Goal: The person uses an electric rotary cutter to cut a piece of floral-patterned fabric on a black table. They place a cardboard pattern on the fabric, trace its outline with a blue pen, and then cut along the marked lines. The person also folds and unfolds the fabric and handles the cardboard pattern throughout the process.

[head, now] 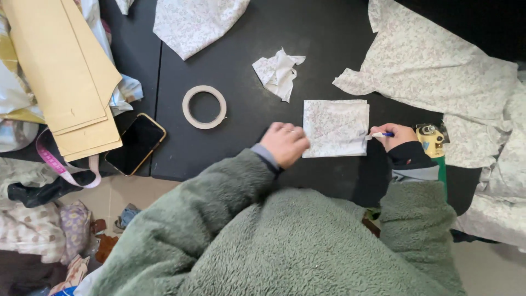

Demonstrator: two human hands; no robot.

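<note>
A small folded square of pale floral cloth [335, 127] lies on the black table [241, 93] near its front edge. My left hand [285, 143] rests with curled fingers against the square's left edge, pinning it. My right hand [399, 136] grips a blue-and-white pen [382, 134] whose tip touches the square's right edge. Both arms wear a green fleece sleeve.
A tape roll [204, 107] and a crumpled cloth scrap [279, 71] lie behind the square. A dark phone [135, 143] sits at the left by tan paper patterns [68, 77] and a pink tape measure [60, 164]. Larger floral pieces [433, 66] lie right, by a yellow tool [432, 140].
</note>
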